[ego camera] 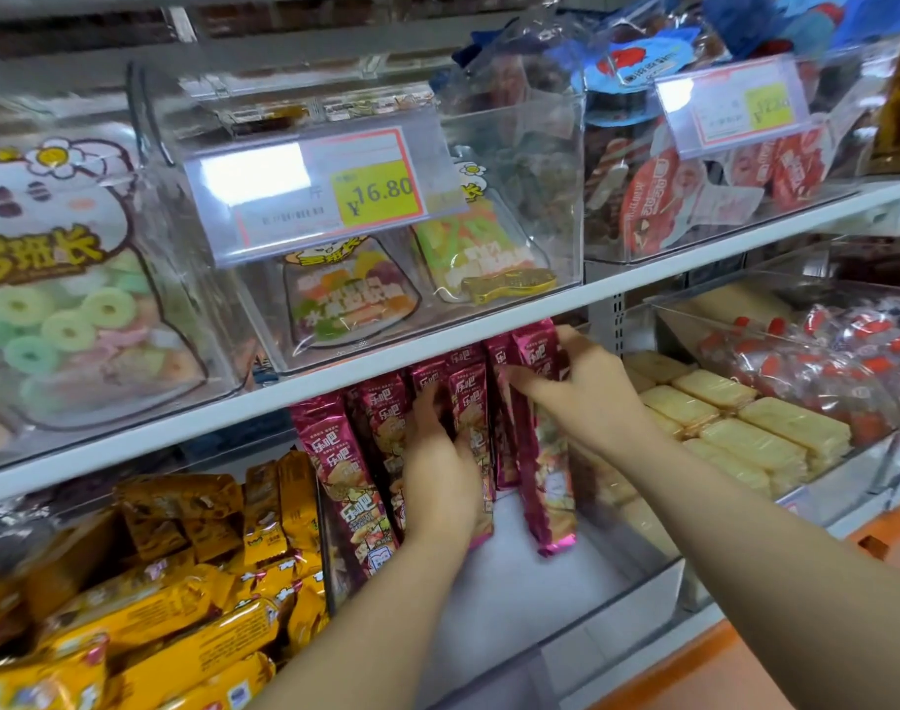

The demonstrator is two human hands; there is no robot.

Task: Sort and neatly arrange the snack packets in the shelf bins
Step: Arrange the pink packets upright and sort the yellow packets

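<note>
So, both arms reach into the clear bin (pixel 637 597): my left hand (pixel 440 468) lies flat, fingers straight, pressing the upright pink packets (pixel 335 453); my right hand (pixel 586 392) grips the top of a leaning packet (pixel 548 484).

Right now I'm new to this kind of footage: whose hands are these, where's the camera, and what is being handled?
There is no machine: a person works bare-handed, filmed by one camera on their head, looking down at a shop shelf. The left hand rests against a row of magenta snack packets standing in a clear bin, fingertips tucked between them. The right hand pinches the top of one magenta packet further right. Yellow packets fill the bin to the left, pale wafer packs the one to the right.
</note>
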